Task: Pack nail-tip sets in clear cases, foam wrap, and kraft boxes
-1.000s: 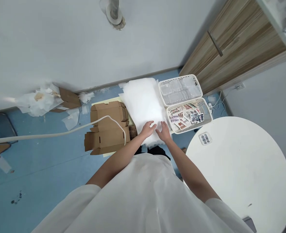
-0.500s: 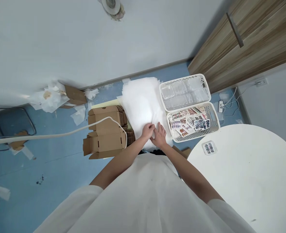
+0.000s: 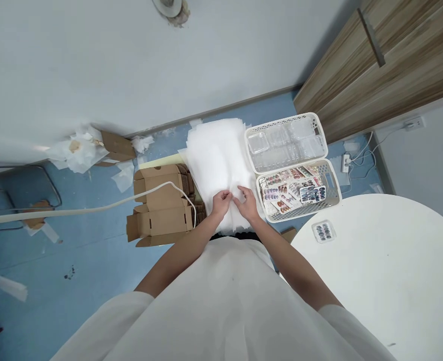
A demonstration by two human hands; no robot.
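A stack of thin white packing foam sheets (image 3: 218,150) lies in front of me, creased near my fingers. My left hand (image 3: 221,204) is over the near part of the stack, its thumb and fingertips pinched together on a top sheet. Just to the right, my right hand (image 3: 247,205) stays open, thumb and fingers apart, over the same sheet. A small gap separates the two hands.
Flattened cardboard boxes (image 3: 163,200) lie left, crossed by a pale cable (image 3: 131,196). At right are a basket of clear plastic cases (image 3: 281,145), a basket of press-on nail sets (image 3: 287,193), and a round white table (image 3: 379,271) bearing a nail set in a clear case (image 3: 323,231).
My hands have drawn slightly apart; before, their fingers met over the sheet. The left has shifted a little left, and the camera view has moved slightly.
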